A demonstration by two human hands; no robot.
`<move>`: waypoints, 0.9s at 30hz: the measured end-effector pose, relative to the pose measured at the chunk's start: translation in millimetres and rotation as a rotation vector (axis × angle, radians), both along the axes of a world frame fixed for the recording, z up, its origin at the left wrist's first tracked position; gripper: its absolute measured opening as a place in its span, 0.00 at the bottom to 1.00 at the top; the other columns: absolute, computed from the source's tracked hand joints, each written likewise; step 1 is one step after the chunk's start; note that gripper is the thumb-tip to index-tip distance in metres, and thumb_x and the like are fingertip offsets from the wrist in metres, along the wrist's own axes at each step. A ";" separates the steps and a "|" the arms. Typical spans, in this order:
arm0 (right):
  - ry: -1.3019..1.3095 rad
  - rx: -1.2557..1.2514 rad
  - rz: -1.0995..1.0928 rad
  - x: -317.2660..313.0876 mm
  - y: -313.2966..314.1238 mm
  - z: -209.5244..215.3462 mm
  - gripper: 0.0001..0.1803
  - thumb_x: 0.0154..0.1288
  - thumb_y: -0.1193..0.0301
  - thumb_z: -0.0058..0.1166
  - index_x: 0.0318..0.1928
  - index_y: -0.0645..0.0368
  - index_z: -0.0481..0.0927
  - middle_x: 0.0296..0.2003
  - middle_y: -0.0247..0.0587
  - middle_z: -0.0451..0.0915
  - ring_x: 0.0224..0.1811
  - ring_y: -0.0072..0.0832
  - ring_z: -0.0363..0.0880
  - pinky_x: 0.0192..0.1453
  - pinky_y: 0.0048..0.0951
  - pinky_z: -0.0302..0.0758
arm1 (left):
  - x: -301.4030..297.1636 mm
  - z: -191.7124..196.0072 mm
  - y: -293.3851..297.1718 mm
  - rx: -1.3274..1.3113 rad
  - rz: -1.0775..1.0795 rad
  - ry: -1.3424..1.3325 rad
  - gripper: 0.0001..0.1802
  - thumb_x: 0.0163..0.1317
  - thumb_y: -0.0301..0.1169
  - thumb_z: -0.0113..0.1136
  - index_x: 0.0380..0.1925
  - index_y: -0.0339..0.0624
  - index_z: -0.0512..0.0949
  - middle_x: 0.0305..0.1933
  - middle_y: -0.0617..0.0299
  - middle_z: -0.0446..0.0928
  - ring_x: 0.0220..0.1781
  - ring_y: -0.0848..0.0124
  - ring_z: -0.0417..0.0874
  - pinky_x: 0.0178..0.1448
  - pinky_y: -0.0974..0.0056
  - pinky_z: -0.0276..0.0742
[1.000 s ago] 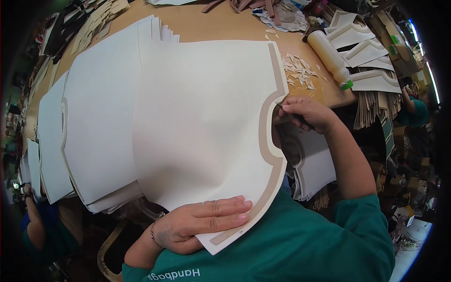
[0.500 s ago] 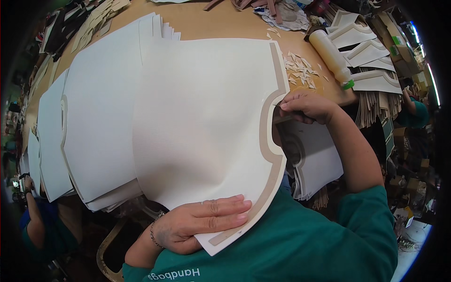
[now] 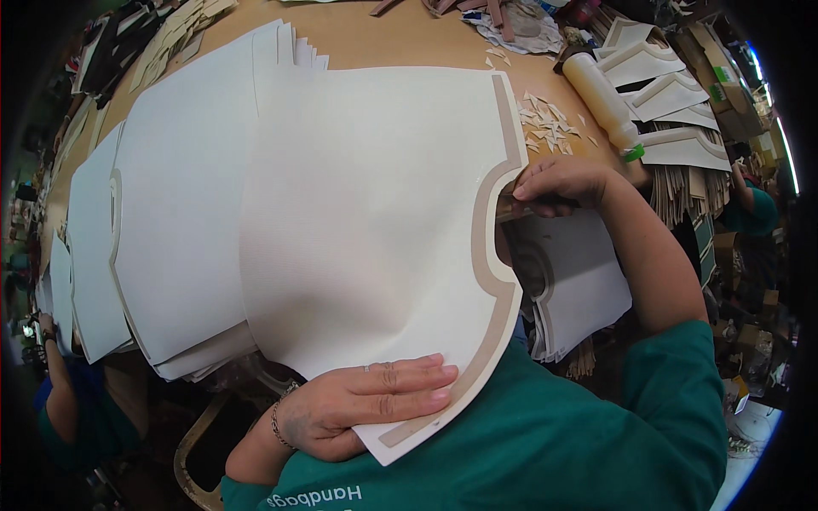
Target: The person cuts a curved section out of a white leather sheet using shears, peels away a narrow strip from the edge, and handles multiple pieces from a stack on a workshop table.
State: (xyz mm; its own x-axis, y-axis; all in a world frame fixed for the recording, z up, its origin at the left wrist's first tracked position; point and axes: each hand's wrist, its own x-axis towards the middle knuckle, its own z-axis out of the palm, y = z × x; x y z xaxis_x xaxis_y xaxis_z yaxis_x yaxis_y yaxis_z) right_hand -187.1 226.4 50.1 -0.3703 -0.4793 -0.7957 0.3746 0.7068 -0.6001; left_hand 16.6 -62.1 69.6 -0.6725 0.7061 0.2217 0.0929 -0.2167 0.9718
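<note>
A large white sheet panel (image 3: 375,170) with a beige strip (image 3: 484,213) along its notched right edge lies bulging before me. My left hand (image 3: 375,404) rests flat on its near corner, fingers stretched out, beside the strip's lower end. At the notch on the right, my right hand (image 3: 558,187) is closed, fingertips close to the panel's edge. A thin dark tool (image 3: 567,201) shows partly under those fingers; its kind is hidden. Below that hand, further white panels (image 3: 579,272) with similar notched strips sit lower down.
Stacked white panels (image 3: 183,196) spread to the left. Small beige offcuts (image 3: 545,123) lie on the brown table (image 3: 375,38), near a bottle (image 3: 601,102) with a green cap. More white pieces (image 3: 673,98) are piled at the far right. Other people's arms (image 3: 60,383) appear at the left and right edges.
My right hand has drawn slightly right, away from the notch; the thin dark point no longer shows at the panel's edge. My left hand stays nearly in place.
</note>
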 end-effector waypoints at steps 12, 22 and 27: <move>0.026 0.054 -0.018 1.1 -9.2 0.8 0.14 0.51 0.61 0.53 0.23 0.61 0.78 0.09 0.31 0.68 0.06 0.14 0.60 0.09 0.16 0.54 | -0.1 -1.9 -0.3 0.003 0.001 0.001 0.24 0.48 0.23 0.47 0.50 0.36 0.68 0.57 0.48 0.62 0.61 0.52 0.59 0.63 0.58 0.55; -0.012 0.042 -0.055 1.4 -10.7 1.3 0.14 0.53 0.63 0.51 0.26 0.64 0.77 0.09 0.32 0.68 0.06 0.15 0.61 0.10 0.16 0.55 | -0.5 -0.9 -1.8 -0.057 -0.038 0.014 0.28 0.43 0.21 0.46 0.51 0.39 0.68 0.58 0.50 0.62 0.62 0.53 0.58 0.63 0.58 0.54; 0.009 0.053 -0.024 2.3 -10.8 0.2 0.14 0.51 0.61 0.53 0.24 0.61 0.78 0.09 0.31 0.68 0.07 0.14 0.60 0.10 0.15 0.55 | -0.1 -1.2 -1.9 -0.075 -0.040 0.010 0.30 0.41 0.19 0.46 0.51 0.40 0.68 0.58 0.52 0.62 0.62 0.53 0.58 0.63 0.58 0.54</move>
State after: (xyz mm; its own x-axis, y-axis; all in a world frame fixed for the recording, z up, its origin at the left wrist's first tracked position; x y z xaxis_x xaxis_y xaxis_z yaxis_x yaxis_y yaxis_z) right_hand -184.7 215.6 50.4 -0.3886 -0.4277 -0.8161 0.3862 0.7285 -0.5657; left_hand 16.5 -64.0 68.4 -0.6415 0.7473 0.1734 0.0954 -0.1466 0.9846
